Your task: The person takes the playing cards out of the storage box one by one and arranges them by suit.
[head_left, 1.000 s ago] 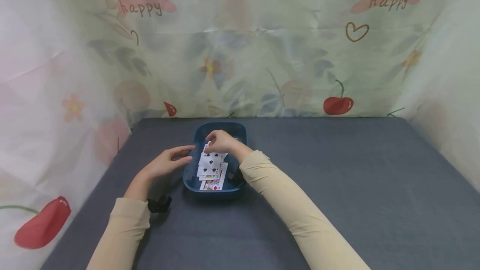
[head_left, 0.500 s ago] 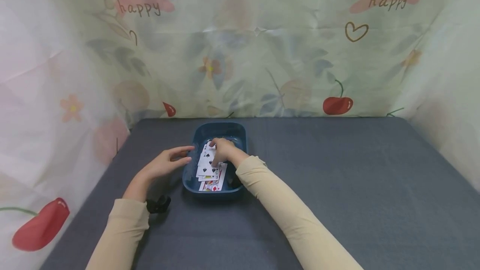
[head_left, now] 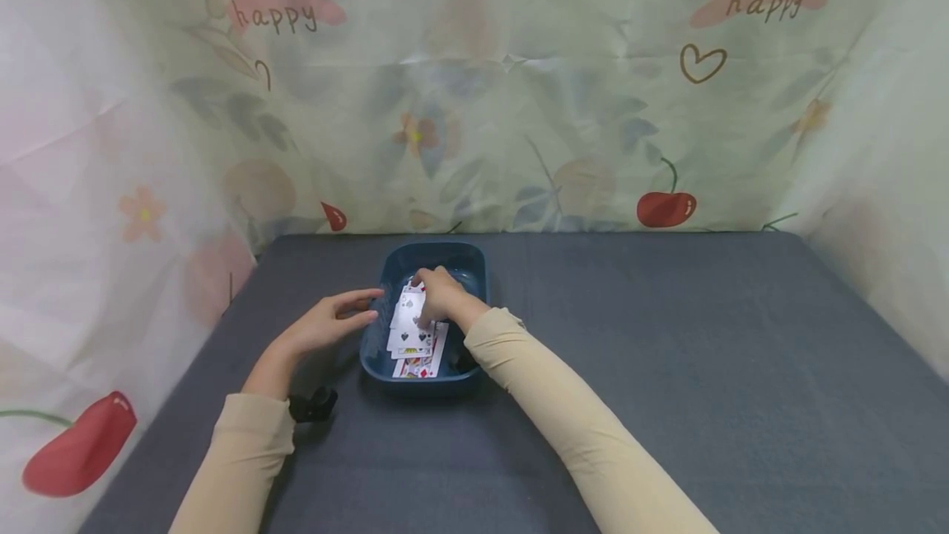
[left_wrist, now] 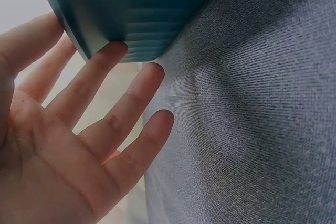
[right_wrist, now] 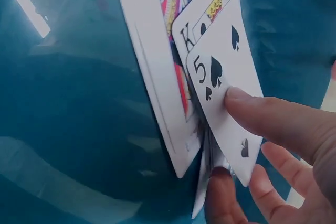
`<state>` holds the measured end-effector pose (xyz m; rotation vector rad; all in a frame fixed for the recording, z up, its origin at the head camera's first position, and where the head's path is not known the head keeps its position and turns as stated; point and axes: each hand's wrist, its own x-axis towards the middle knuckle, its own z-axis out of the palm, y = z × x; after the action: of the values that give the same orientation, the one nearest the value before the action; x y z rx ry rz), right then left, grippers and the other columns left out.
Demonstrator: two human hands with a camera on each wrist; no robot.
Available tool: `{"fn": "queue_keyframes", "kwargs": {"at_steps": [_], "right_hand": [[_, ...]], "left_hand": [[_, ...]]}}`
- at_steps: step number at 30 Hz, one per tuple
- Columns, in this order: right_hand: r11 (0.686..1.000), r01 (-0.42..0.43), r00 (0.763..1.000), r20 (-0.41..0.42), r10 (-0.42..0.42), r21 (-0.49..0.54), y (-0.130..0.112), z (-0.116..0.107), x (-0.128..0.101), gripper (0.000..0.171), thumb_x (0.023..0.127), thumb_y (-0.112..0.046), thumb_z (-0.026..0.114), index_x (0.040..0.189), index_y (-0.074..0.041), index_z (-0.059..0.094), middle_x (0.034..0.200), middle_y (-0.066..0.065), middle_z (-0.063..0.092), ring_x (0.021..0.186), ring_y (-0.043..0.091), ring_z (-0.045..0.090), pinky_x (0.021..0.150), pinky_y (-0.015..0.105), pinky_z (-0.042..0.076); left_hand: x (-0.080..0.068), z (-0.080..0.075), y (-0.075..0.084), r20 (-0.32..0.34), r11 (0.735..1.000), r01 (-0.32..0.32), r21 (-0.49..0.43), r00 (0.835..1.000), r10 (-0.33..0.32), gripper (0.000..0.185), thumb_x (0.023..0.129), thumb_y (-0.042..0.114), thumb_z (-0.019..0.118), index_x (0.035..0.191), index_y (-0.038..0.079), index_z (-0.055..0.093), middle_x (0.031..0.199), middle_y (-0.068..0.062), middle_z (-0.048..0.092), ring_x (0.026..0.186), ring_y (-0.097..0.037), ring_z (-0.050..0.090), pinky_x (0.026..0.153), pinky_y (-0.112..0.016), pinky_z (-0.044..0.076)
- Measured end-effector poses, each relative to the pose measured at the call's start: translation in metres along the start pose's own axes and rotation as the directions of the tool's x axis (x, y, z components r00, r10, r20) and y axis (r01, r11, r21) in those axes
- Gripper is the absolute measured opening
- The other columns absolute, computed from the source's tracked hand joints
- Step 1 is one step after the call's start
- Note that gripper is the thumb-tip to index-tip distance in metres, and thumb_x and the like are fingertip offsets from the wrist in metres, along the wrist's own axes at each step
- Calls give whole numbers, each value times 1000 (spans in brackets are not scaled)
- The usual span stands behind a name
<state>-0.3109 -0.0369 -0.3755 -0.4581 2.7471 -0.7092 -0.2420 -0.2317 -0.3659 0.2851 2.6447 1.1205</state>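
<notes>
A dark blue tray [head_left: 436, 245] holds a small overlapping pile of playing cards. On top is the five of spades [right_wrist: 231, 51], over a king [right_wrist: 185, 36] and another face card [right_wrist: 149, 72]. My right hand [head_left: 446, 297] reaches into the tray and pinches the five of spades, thumb [right_wrist: 252, 109] on its face and a finger at its lower end. More card edges show beneath, by that fingertip. My left hand [head_left: 329, 324] is at the tray's left side, fingers spread and relaxed, fingertips right at the outer wall [left_wrist: 152, 30].
The tray stands on a table with a grey cloth [head_left: 667, 369]. A patterned curtain [head_left: 519, 105] hangs behind the table, with pale sheets at both sides. A small black device [head_left: 313, 405] sits at the left wrist.
My right hand has moved down and slightly right from the far end of the pile onto the five of spades, whose far end now tilts up slightly. The left hand stays in place.
</notes>
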Motion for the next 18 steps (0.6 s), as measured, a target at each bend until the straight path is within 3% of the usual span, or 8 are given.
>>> {"fn": "queue_keyframes", "kwargs": {"at_steps": [8,14,18], "right_hand": [[993,97,995,-45,-94,72,-8,-19,-12,56,75,-3,73,127,-9,51,126,15,54,113,26,53,95,35,47],[976,129,992,-10,-130,175,-8,-39,-19,45,84,-5,64,127,-9,51,112,15,61,94,24,62,72,28,51],[960,149,989,-41,-143,239,-4,-55,-25,41,85,-7,63,125,-8,53,103,15,63,84,21,61,65,24,49]], "left_hand": [[1,0,0,-5,1000,13,0,1000,-13,53,95,36,52,142,16,39,146,-22,37,135,-44,33,105,-61,31],[2,0,0,-4,1000,29,-1,1000,-29,54,95,37,52,142,16,39,147,-21,36,135,-43,33,105,-61,31],[2,0,0,-4,999,39,10,999,-39,55,94,39,52,143,16,39,146,-22,36,135,-43,33,105,-62,31]]}}
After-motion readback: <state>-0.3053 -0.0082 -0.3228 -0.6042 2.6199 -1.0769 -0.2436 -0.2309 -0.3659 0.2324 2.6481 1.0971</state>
